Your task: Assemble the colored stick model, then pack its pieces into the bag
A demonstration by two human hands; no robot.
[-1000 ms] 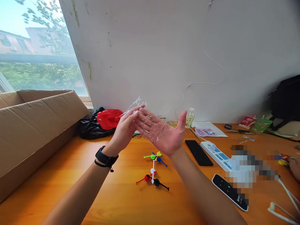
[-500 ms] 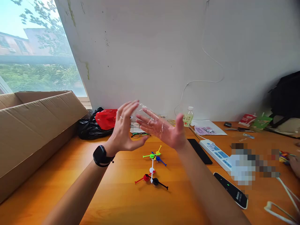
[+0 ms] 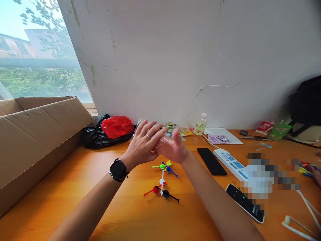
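Above the middle of the table, my left hand (image 3: 142, 144) lies across the palm side of my right hand (image 3: 174, 147). Crinkled clear plastic (image 3: 140, 123) sticks out beyond the left fingers and also shows over the right palm, so it lies between the two hands. The left fingers are stretched out flat, with a ring on one. My right thumb points up; its other fingers are mostly hidden behind the left hand. Below them on the wood stand small coloured spinner arrows: a green one (image 3: 162, 166), a blue one (image 3: 169, 169), a white one (image 3: 162, 181), a red one (image 3: 155, 190) and a black one (image 3: 166, 193).
A cardboard box (image 3: 45, 130) takes up the left side, beside red plastic (image 3: 117, 126) on a black bag (image 3: 92, 140). A bottle (image 3: 201, 125), a black phone (image 3: 211, 161), a power strip (image 3: 232, 165) and a black device (image 3: 244, 202) lie rightward. Another person's hand (image 3: 317, 174) touches coloured pieces.
My hands have come together: the left moved right and down onto the right hand, its fingers now over the plastic. The spinner arrows have stayed in place.
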